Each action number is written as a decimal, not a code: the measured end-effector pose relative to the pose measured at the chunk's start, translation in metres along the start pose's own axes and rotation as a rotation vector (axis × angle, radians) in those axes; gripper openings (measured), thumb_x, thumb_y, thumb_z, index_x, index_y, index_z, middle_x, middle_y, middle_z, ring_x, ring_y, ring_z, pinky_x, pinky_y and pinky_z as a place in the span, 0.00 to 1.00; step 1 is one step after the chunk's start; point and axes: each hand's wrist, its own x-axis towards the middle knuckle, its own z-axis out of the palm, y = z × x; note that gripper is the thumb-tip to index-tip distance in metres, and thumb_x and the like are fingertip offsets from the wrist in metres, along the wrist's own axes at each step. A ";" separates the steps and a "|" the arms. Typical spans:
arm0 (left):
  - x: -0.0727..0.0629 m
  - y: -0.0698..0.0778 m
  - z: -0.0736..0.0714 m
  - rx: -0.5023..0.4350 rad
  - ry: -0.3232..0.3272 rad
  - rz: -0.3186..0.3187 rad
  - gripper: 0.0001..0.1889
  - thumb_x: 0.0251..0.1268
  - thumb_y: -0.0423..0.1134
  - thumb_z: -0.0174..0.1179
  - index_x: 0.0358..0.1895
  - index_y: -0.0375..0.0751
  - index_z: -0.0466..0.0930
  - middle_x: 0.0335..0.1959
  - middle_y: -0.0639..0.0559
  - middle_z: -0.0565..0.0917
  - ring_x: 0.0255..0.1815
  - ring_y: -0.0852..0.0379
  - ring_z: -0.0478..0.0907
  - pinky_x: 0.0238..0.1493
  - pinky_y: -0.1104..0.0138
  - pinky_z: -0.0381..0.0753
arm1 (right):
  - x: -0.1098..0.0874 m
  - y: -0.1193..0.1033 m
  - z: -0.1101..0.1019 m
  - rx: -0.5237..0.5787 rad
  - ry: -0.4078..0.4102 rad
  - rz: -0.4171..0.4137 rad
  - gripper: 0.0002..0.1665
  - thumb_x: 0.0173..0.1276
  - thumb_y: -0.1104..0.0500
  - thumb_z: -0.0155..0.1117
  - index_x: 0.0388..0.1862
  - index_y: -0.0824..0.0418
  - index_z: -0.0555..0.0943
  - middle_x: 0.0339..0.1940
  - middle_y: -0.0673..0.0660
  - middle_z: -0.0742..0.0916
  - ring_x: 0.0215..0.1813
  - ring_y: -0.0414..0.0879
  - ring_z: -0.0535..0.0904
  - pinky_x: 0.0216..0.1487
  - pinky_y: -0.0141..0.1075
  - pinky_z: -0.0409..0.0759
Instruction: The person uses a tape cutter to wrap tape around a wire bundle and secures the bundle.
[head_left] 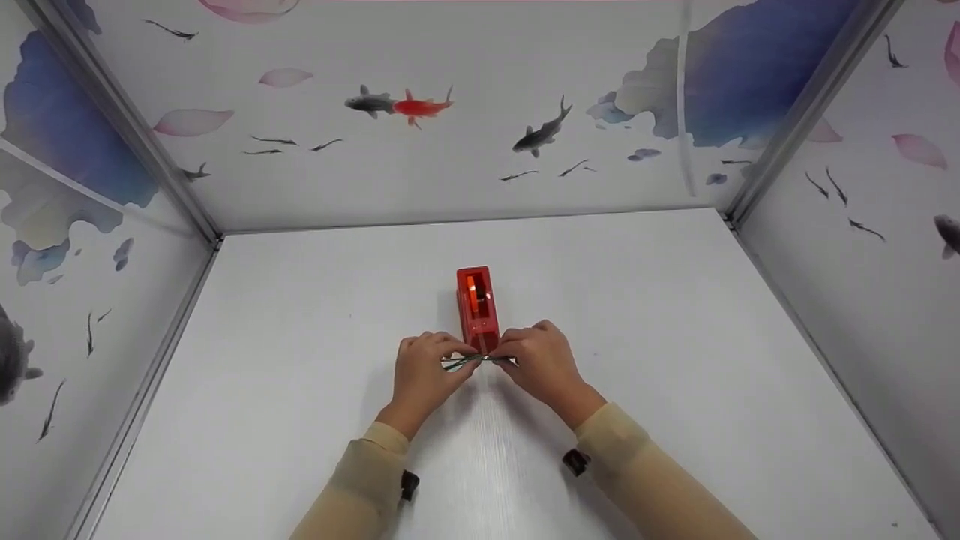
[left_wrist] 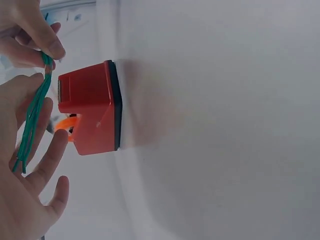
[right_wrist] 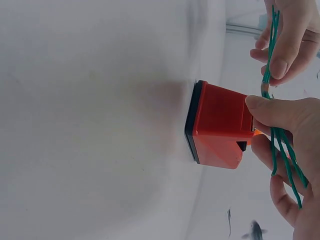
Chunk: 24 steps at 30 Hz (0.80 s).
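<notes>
A bundle of thin green wires (left_wrist: pixel 32 120) runs between both hands, with a narrow brownish band (right_wrist: pixel 265 89) around its middle. My left hand (head_left: pixel 424 367) pinches the bundle on one side of the band with thumb and forefinger. On the other side my right hand (head_left: pixel 544 364) pinches it the same way, its other fingers loosely bent. Loose wire ends fan out past each hand. Just beyond the fingertips stands a red tape dispenser (left_wrist: pixel 95 125) with a dark base, its near end close to the bundle. An orange ring (head_left: pixel 472 295) shows inside its slot.
The dispenser stands on a white table (head_left: pixel 300 300). White panels painted with fish and petals rise at the back (head_left: pixel 465 172), left and right, joined by grey metal corner posts. Dark wrist cameras (head_left: pixel 576 462) hang under both sleeves.
</notes>
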 end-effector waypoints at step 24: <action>0.000 -0.001 0.001 -0.137 0.026 0.010 0.07 0.60 0.42 0.76 0.41 0.52 0.94 0.35 0.59 0.91 0.37 0.60 0.84 0.44 0.63 0.82 | 0.004 -0.005 -0.019 0.234 -0.198 0.301 0.08 0.66 0.47 0.76 0.43 0.45 0.93 0.33 0.42 0.93 0.33 0.36 0.85 0.62 0.53 0.75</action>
